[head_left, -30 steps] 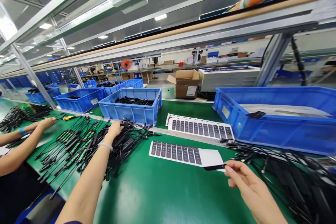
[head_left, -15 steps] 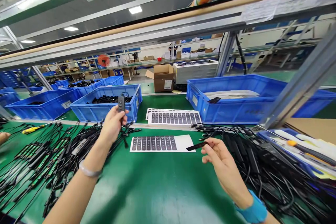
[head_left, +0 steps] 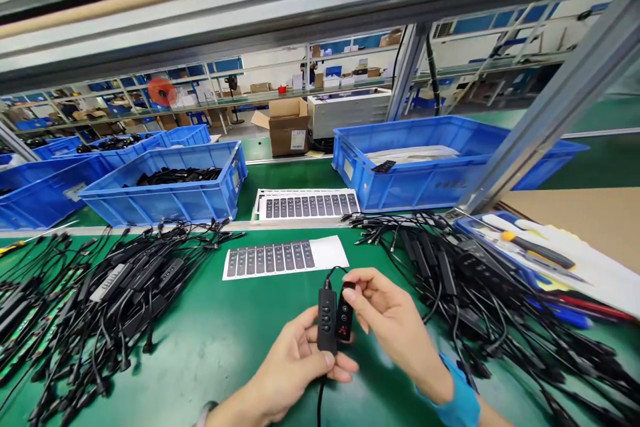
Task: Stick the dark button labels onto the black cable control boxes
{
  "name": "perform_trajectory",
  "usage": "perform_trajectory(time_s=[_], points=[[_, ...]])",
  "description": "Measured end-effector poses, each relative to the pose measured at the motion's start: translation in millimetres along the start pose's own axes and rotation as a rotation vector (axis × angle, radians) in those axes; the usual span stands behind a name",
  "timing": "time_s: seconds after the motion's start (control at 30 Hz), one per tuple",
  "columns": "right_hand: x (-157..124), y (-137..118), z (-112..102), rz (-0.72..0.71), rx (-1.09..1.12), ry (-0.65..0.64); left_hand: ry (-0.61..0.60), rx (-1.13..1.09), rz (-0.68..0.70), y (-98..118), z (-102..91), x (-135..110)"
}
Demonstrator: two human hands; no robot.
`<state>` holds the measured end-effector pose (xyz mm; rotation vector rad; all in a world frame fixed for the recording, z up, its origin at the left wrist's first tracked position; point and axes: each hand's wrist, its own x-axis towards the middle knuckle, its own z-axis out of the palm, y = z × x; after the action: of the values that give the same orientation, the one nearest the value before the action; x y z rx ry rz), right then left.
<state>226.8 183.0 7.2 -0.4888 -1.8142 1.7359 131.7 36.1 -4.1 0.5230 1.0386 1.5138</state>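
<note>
Controller (head_left: 327,320): prob. light, stiff; take by sides; L hand (head_left: 295,363) clamped on it. Sticker (head_left: 345,315): prob. bendy; take by end; R hand (head_left: 387,310) pinching it.

Your left hand (head_left: 295,360) has left the cable pile (head_left: 145,273) on its far left and now holds a black button controller (head_left: 327,320) upright, close to your right hand (head_left: 385,313). That hand has drawn back from the label sheet (head_left: 270,258) beyond it, and the black label (head_left: 345,317) in its fingers has swung from slanting to upright, printed face showing, just beside the controller.
</note>
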Motion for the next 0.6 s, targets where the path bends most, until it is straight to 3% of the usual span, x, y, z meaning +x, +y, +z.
perform_trajectory(time_s=[0.4, 0.6], points=[[-11.8, 5.2, 12.3, 0.182, -0.018, -0.1, 0.019, -0.033, -0.091, -3.7, 3.3, -5.9], [-11.5, 4.9, 14.6, 0.196, -0.018, -0.094, 0.022, -0.045, -0.097, -4.7, 1.9, -6.3]])
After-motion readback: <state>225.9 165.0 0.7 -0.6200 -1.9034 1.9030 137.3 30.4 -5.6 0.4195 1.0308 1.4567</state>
